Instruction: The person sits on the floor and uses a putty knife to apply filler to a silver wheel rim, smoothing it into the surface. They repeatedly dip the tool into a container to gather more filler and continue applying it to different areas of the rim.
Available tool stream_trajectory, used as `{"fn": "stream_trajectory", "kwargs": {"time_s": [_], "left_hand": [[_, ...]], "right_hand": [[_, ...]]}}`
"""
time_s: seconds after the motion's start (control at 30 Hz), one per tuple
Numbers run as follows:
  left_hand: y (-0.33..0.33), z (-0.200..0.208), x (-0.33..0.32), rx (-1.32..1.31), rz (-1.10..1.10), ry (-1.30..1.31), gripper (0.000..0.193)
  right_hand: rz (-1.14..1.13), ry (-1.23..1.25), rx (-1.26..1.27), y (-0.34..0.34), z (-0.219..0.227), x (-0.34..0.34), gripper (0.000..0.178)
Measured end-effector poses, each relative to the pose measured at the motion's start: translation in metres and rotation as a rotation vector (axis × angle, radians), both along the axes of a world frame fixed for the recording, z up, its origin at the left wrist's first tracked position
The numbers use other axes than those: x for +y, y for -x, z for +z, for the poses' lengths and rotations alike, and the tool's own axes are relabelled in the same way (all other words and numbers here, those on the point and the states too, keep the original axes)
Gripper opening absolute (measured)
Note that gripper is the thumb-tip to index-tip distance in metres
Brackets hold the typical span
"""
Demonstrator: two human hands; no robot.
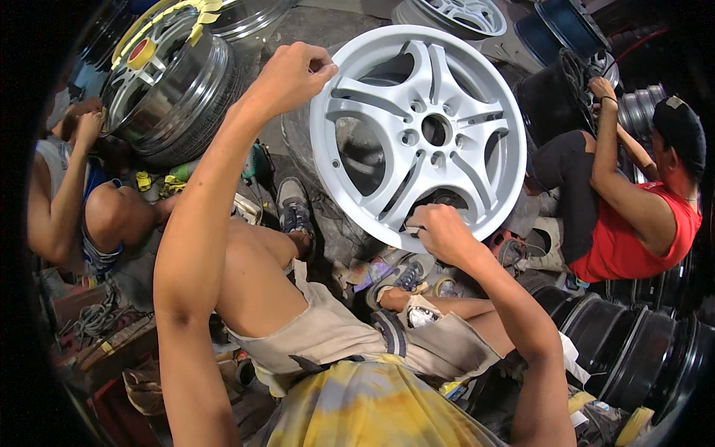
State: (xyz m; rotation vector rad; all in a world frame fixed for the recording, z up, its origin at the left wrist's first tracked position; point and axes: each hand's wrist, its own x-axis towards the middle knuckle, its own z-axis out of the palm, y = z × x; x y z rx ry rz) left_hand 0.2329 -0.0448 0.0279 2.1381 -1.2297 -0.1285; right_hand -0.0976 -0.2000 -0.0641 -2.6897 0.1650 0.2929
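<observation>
A silver-white car wheel rim [391,112] with split spokes and a round centre hole leans tilted in front of me. My left hand [298,71] is at its upper left edge, with the fingers curled closed; whether they grip the edge or a small thing is hidden. At the rim's lower edge, my right hand [443,229] is closed in a pinch, and a small pale piece shows at its fingertips against the lip. What the piece is cannot be made out.
On the left, a person [56,201] sits near a polished wheel [160,93] with a tyre and yellow tape. To the right, another person in a red top [633,231] handles a dark wheel [551,97]. Black rims [618,343] lie at lower right, and a green power tool [258,160] on the floor.
</observation>
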Motion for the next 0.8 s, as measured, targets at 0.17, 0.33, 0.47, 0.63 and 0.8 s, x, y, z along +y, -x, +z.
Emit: {"fn": "stream_trajectory", "kwargs": {"time_s": [0.17, 0.33, 0.47, 0.63, 0.8], "left_hand": [[0.004, 0.001, 0.003, 0.005, -0.055, -0.019, 0.033], [0.009, 0.002, -0.013, 0.002, -0.081, -0.003, 0.033], [0.022, 0.01, -0.013, 0.022, -0.123, -0.065, 0.031], [0.008, 0.001, -0.01, 0.039, -0.067, -0.067, 0.032], [0.021, 0.013, -0.01, 0.087, -0.11, -0.148, 0.032]], "right_hand": [[0.031, 0.175, 0.04, 0.046, 0.027, -0.046, 0.018], [-0.043, -0.01, -0.092, 0.005, 0.007, 0.013, 0.034], [0.055, 0.165, -0.212, 0.035, 0.002, -0.022, 0.018], [-0.031, 0.166, -0.029, 0.02, 0.021, -0.004, 0.02], [0.022, 0.153, 0.084, 0.025, 0.016, -0.023, 0.023]]}}
